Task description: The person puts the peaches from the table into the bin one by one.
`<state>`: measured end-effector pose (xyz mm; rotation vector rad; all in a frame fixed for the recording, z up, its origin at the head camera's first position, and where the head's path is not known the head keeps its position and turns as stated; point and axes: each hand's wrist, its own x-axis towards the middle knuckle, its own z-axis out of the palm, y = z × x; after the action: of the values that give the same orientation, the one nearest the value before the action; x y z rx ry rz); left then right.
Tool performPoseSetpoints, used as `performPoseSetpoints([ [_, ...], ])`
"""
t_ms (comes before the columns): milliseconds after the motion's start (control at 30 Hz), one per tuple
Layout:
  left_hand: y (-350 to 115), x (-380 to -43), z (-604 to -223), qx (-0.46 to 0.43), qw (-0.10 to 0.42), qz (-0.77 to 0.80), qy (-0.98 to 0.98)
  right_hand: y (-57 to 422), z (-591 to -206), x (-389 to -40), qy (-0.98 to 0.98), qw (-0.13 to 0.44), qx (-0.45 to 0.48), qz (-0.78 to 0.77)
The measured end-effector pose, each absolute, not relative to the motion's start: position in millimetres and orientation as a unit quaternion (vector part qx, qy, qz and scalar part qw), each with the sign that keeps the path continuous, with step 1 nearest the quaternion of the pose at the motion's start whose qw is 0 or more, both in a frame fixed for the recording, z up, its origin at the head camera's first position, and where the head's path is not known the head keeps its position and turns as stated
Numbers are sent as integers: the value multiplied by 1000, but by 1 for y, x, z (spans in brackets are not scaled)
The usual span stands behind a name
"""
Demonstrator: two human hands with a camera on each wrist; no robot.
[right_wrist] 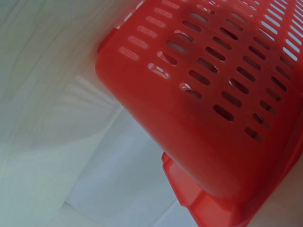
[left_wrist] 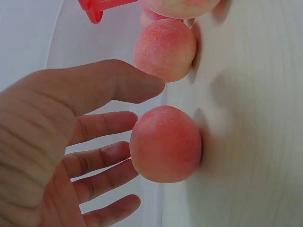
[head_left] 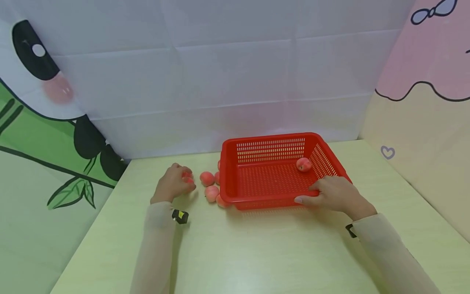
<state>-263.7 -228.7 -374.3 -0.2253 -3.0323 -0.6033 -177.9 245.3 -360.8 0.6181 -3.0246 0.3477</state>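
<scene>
My left hand (head_left: 174,182) is at a peach (left_wrist: 165,144) that sits on the table, left of the other peaches. In the left wrist view the fingers (left_wrist: 105,161) lie along its far side, while the thumb (left_wrist: 120,85) stands apart from it. At the front right corner of a red plastic basket (head_left: 264,201), my right hand (head_left: 335,196) grips the rim. One peach (head_left: 303,164) lies inside, near the basket's right wall. The right wrist view shows mostly the slotted basket wall (right_wrist: 165,94); the right fingers are hidden there.
Several peaches (head_left: 211,193) cluster against the basket's left side, some partly hidden by it. Underneath is a pale wood-grain table (head_left: 257,253). A white sheet (head_left: 235,81) hangs behind it, with printed cloth at both sides.
</scene>
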Motion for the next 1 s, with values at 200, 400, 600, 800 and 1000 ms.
performPoseSetpoints([
  [200,-229,-263,-378,-66,6,-195,-979,245,-361,-178,-973,16,201,111],
  [400,-228,-263,-381,-70,-1,-198,-978,245,-359,-177,-974,12,200,110],
  [600,-228,-264,-387,-62,-38,-212,-975,245,-360,-178,-973,14,204,108],
  [800,-227,-265,-391,-74,-45,-222,-971,245,-360,-179,-972,16,206,110],
  [1000,-226,-269,-396,-103,-36,-229,-967,246,-359,-178,-972,18,205,111],
])
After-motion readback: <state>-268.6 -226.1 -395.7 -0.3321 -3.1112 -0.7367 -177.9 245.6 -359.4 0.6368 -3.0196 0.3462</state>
